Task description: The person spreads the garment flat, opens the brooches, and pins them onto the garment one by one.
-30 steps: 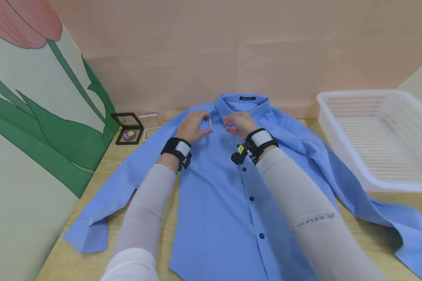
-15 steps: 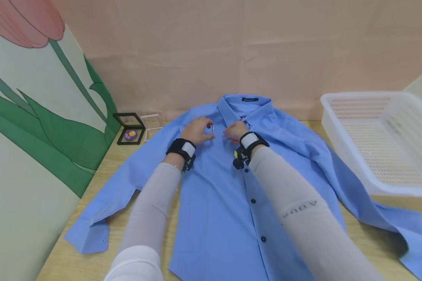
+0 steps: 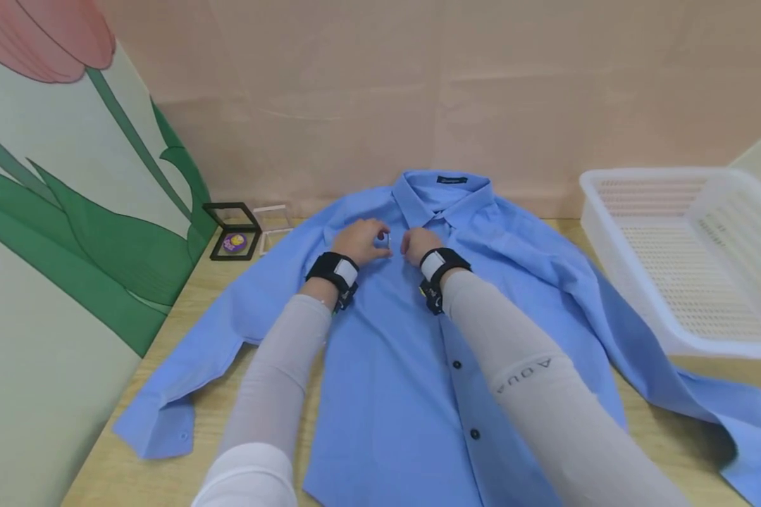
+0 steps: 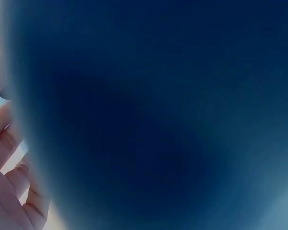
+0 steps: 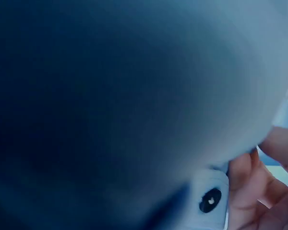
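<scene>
A long-sleeved blue button-up shirt (image 3: 380, 366) lies spread on the table, collar at the far side. Over its upper chest, my left hand (image 3: 357, 241) pinches a small, thin pale piece (image 3: 389, 241) by its ends, between thumb and fingers. Seen nearly edge-on, it does not show its kind. My right hand (image 3: 420, 243) is just to the right, over the front placket below the collar, fingers curled; I cannot tell whether it holds anything. In the wrist views, a dark blur covers most of the picture, with left fingers (image 4: 9, 143) and right fingers (image 5: 252, 182) at the edges.
A black-framed case (image 3: 233, 232) with a purple and yellow round badge (image 3: 234, 242) stands open at the back left. Beside it is a pale-framed case (image 3: 273, 218). A white plastic basket (image 3: 678, 338) stands at the right; a pinkish wall (image 3: 380, 91) closes the back.
My right hand has moved left and slightly down, closer to the left hand, and its fingers have curled in. The left hand has shifted slightly right and down with the pale piece.
</scene>
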Motion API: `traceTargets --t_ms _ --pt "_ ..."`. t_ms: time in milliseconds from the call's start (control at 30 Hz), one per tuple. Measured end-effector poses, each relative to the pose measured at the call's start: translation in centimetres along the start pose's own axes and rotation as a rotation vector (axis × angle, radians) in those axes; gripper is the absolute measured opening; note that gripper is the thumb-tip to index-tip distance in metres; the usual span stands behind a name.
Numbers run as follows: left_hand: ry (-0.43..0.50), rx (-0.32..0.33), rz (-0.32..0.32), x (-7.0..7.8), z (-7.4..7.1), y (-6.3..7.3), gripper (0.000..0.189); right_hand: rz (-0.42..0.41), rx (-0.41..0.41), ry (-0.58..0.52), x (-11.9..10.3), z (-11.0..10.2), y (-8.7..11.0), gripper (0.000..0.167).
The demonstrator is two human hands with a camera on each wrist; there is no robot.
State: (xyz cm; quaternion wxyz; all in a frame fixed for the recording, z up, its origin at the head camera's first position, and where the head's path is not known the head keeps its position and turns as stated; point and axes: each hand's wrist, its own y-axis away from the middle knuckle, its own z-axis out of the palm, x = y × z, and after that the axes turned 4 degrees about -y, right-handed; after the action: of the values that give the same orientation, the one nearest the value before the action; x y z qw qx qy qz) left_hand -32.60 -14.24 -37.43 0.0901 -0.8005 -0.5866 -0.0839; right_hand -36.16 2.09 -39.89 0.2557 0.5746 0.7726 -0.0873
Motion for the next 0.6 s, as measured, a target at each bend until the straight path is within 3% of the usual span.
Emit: traceTargets --t_ms 233,433,600 --pt "-0.018 -0.011 0.034 0.3 0.9 -0.3 0.050 0.013 -0.029 -0.016 0.6 0.5 -0.2 0.012" --pt "-0.031 -0.022 0.016 0.5 0.7 -0.7 0.051 -0.118 0.023 -0.171 1.4 -0.2 0.2 0.009" --pt "-0.049 -0.041 0.032 1.0 0.4 -0.9 0.051 -0.222 0.037 -0.194 1.7 -0.6 0.1 0.009"
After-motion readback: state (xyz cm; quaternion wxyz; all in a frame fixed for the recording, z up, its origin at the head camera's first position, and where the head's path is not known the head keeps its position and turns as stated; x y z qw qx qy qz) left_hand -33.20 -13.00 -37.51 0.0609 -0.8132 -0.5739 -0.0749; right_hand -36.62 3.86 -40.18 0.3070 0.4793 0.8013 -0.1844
